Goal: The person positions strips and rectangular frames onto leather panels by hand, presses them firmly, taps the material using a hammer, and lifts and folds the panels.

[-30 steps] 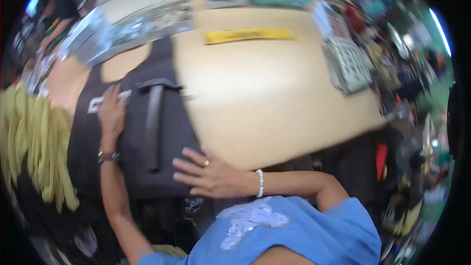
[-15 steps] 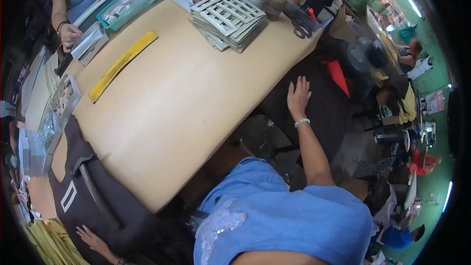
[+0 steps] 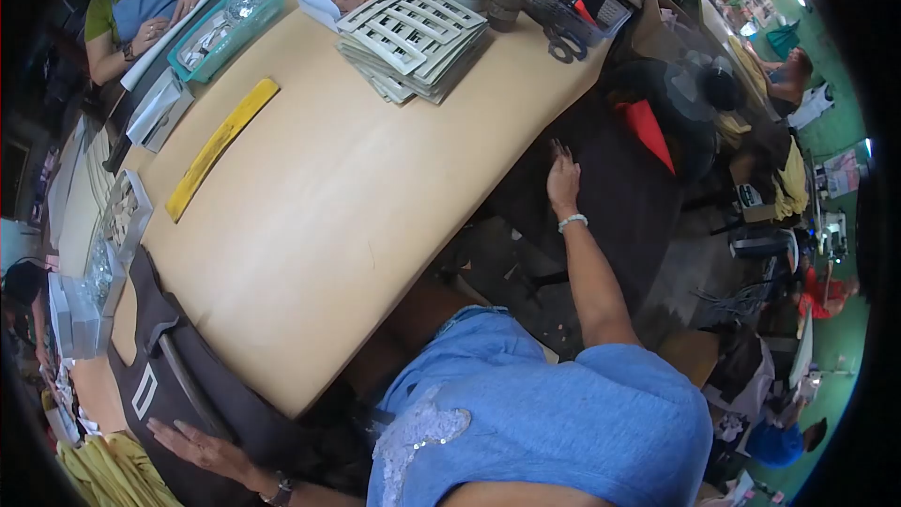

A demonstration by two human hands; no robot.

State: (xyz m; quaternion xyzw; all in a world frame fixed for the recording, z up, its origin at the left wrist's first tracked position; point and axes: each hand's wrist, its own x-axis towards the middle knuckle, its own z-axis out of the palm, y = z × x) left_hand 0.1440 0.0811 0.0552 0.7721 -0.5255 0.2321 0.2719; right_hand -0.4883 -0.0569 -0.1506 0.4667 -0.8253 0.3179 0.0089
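Note:
A dark brown cloth piece [image 3: 246, 404] with a white rectangular outline and a long narrow strap hangs over the table's lower left edge. My left hand [image 3: 208, 451] lies on it with fingers spread, just below the white outline. On the right, my right hand [image 3: 563, 183] touches a second dark cloth [image 3: 619, 216] beside the table. Its fingers are stretched out and seen from the side, and nothing shows in them. A red pointed piece [image 3: 648, 134] lies on that cloth beyond my right hand.
On the table [image 3: 310, 225] are a yellow strip [image 3: 221, 150], a stack of pale cut-out sheets [image 3: 413, 42], a teal tray [image 3: 225, 28], scissors [image 3: 566, 44] and boxes of small parts. A co-worker [image 3: 155, 0] sits across at the upper left. Yellow cloth [image 3: 117, 474] lies lower left.
The view has swung right. My right hand has left the brown cloth on the table for the dark cloth at the right. My left hand has shifted towards the cloth's lower part.

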